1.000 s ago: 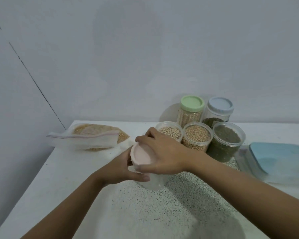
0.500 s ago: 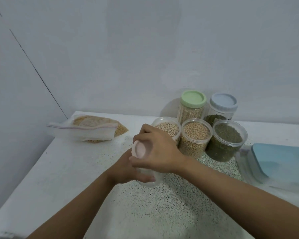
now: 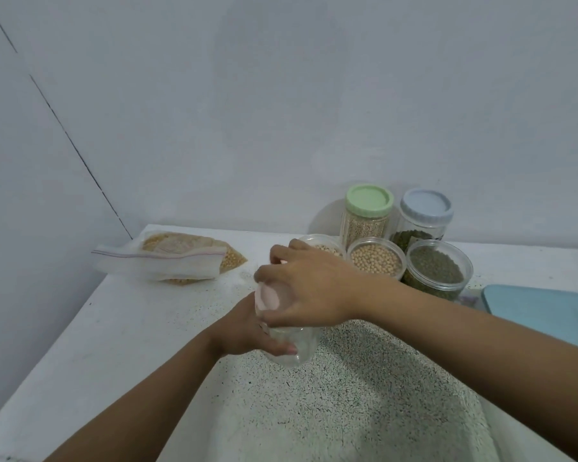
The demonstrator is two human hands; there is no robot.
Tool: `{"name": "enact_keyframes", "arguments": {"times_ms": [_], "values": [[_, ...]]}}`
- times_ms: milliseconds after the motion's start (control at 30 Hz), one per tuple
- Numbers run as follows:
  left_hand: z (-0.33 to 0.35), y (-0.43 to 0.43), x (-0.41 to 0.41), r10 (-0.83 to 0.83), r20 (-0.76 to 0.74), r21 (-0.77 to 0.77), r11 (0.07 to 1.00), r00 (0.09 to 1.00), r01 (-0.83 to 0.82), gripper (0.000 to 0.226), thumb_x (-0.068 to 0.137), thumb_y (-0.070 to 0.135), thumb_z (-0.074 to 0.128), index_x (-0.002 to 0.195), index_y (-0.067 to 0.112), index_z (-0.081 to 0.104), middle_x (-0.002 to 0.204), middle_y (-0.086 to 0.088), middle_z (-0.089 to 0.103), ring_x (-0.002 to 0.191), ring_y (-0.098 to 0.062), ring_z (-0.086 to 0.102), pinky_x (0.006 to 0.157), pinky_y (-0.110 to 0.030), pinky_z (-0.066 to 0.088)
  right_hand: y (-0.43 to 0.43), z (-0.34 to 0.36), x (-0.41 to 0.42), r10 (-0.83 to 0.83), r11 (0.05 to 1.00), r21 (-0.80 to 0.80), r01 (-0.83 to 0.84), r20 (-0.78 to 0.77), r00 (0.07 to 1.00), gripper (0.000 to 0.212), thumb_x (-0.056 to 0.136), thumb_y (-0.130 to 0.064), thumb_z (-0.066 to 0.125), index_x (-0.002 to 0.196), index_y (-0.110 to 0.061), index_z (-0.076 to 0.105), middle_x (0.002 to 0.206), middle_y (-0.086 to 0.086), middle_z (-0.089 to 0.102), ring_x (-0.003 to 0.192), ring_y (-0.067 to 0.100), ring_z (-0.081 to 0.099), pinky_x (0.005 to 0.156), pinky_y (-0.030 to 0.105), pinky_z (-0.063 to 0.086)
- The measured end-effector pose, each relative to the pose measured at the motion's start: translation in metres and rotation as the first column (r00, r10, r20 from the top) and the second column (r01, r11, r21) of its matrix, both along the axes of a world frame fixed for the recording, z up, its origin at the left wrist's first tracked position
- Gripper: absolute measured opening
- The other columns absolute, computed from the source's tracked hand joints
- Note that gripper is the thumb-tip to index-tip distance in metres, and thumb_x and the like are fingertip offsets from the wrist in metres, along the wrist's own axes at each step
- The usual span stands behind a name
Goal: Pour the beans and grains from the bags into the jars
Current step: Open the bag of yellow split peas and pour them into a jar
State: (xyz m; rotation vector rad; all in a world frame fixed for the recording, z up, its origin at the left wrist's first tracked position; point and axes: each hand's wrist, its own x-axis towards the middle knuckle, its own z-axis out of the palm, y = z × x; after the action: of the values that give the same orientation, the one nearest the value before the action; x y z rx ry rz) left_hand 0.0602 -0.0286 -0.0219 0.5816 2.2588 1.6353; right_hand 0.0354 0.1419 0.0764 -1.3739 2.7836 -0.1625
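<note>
The jar (image 3: pixel 292 346) is at mid-tabletop (image 3: pixel 121 328), clear-walled and seemingly empty, with its pink lid (image 3: pixel 268 296) on. The left hand (image 3: pixel 247 331) grips its body with the fingers wrapped round it. The right hand (image 3: pixel 309 290) is curled over the lid, clasping its rim, probably to twist it off for filling. Just behind, three open jars (image 3: pixel 376 261) hold beans and two lidded jars (image 3: pixel 367 225) are filled too, so most of the pouring looks done. A bag (image 3: pixel 177 258) of yellow grains lies at back left, well apart and not yet emptied. A blue box (image 3: pixel 541 311) sits at right.
</note>
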Motion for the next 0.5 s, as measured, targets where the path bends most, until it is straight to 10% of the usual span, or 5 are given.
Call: {"name": "enact_keyframes", "arguments": {"times_ms": [167,367,500], "values": [[0.019,0.006,0.01,-0.036,0.002,0.027,0.999,0.999,0.036,0.095,0.061,0.019,0.091,0.136,0.054,0.043,0.131,0.045,0.046,0.129,0.012,0.046,0.097,-0.011,0.046,-0.004,0.016,0.0,0.168,0.971,-0.219,-0.092,0.357,0.919,0.032,0.079,-0.039,0.068,0.107,-0.028,0.078,0.118,-0.012,0.065,0.114,0.006,0.052,0.101,0.03,0.043],[0.003,-0.002,0.001,0.019,0.064,-0.017,1.0,0.998,-0.018,0.066,0.071,-0.009,0.085,0.124,0.022,0.061,0.118,0.012,0.069,0.119,-0.001,0.061,0.091,-0.018,0.052,-0.014,0.001,0.01,-0.125,0.985,0.111,0.129,-0.049,0.991,0.061,0.09,-0.073,0.047,0.137,-0.034,0.051,0.121,0.003,0.047,0.116,0.027,0.045,0.092,0.045,0.046],[0.003,-0.002,0.0,0.018,0.058,-0.032,0.999,0.998,-0.016,0.078,0.073,-0.002,0.087,0.132,0.035,0.053,0.124,0.026,0.063,0.124,-0.004,0.058,0.097,-0.025,0.051,-0.011,0.02,0.008,0.14,0.99,-0.063,-0.127,0.326,0.935,0.023,0.079,-0.035,0.074,0.102,-0.03,0.075,0.117,-0.009,0.055,0.116,0.013,0.042,0.099,0.036,0.042]]}}
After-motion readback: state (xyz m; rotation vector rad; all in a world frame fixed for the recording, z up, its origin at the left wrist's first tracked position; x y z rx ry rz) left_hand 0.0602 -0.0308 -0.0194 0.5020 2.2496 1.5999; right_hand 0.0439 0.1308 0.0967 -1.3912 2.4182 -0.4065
